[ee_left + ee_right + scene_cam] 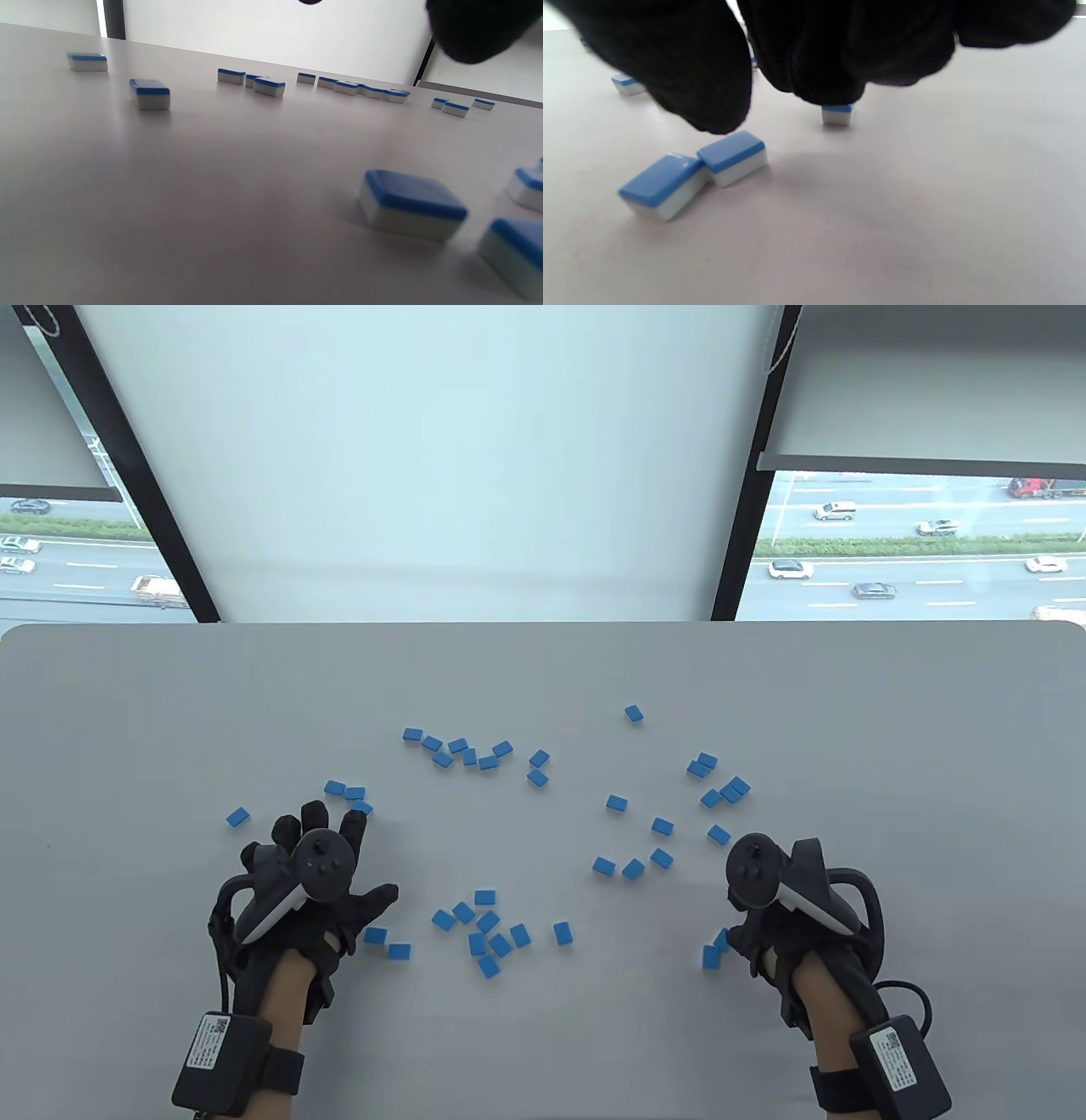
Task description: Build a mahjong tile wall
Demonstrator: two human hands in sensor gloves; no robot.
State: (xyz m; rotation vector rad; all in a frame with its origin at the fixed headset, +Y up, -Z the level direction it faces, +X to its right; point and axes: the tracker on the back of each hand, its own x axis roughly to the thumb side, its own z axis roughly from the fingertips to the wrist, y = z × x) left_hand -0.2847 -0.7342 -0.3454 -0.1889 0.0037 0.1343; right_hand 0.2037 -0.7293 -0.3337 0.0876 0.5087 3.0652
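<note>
Across the surface (543,678), blue mahjong tiles (485,929) are lying scattered. The spread left hand (318,869) is holding nothing; the right hand's (776,899) grip I cannot tell. Sweeping tiles together gently should be helping.

From above and behind the hands we look down and forward across the grey counter (543,670) toward the windows (916,543), far enough to take in both hands. The left wrist view sits almost at counter level, close to the surface, looking along it at scattered blue tiles (411,203) toward the far wall. The right wrist view is as low and closer still, with dark fingers (704,84) hanging across its top. Its two touching tiles (731,156) are, we think, the pair by the right hand in the table view.
</note>
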